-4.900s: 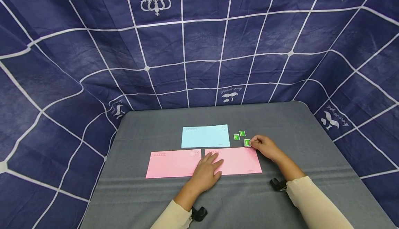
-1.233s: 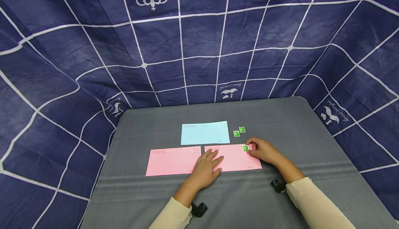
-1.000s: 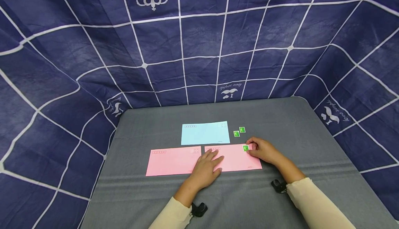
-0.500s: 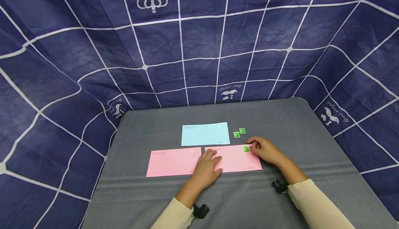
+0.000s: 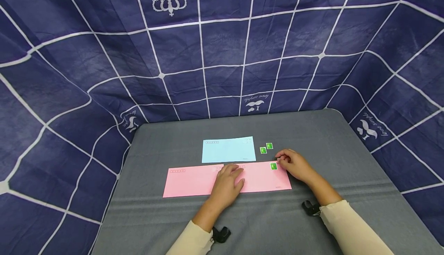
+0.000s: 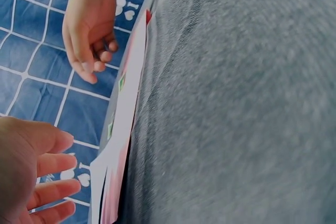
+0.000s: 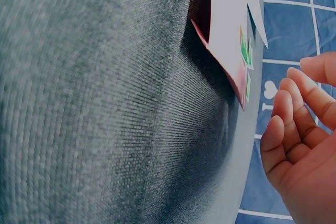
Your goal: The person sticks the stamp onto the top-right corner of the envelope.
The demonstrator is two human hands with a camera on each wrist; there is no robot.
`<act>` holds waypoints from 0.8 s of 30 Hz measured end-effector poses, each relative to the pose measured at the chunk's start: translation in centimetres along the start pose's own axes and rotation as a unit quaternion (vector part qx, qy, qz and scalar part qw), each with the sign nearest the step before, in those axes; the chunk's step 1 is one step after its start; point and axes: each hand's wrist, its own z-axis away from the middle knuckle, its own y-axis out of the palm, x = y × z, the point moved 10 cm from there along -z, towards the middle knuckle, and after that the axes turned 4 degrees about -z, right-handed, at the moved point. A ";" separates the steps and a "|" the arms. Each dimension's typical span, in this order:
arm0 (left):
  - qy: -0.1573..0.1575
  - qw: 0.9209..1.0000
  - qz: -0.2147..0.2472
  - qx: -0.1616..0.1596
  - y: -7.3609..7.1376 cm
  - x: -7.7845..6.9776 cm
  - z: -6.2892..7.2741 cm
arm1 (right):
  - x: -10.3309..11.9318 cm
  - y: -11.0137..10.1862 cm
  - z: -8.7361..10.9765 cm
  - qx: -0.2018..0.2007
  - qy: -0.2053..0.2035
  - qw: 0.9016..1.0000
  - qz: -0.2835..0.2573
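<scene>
A green stamp (image 5: 273, 166) lies at the upper right corner of the right pink envelope (image 5: 263, 179). My right hand (image 5: 294, 165) is just right of that corner, fingers loosely bent; in the right wrist view nothing shows between the fingertips (image 7: 286, 103). Over the gap between the two pink envelopes is my left hand (image 5: 225, 185), its fingers spread and relaxed. The left wrist view shows its fingers (image 6: 58, 187) holding nothing, above the envelopes. The left pink envelope (image 5: 190, 181) is partly covered by this hand.
Behind the pink envelopes lies a light blue envelope (image 5: 229, 151). Two more green stamps, a nearer one (image 5: 263, 150) and a farther one (image 5: 269, 146), lie right of it. Grey cloth (image 5: 166, 143) covers the table; blue gridded curtains (image 5: 225, 46) surround it.
The green stamp went from the table onto the right pink envelope with my right hand, which then let go and drew slightly back. My left hand left the right envelope and shifted left.
</scene>
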 end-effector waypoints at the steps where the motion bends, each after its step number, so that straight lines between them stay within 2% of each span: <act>1: -0.002 1.000 0.002 -0.002 -0.2 0.1 0.0 | 0.0 0.0 0.0 0.000 0.004 1.000 -0.002; 8: -0.016 1.000 0.015 -0.012 -1.2 0.8 0.1 | 0.2 0.0 0.0 -0.002 0.005 1.000 -0.010; 15: -0.018 0.999 0.011 -0.036 -2.1 1.7 0.3 | 0.7 0.1 -0.2 -0.008 -0.001 1.000 0.001; 24: -0.064 0.998 0.020 -0.020 -2.5 4.0 0.9 | 1.3 0.3 -0.5 -0.011 -0.001 1.000 0.009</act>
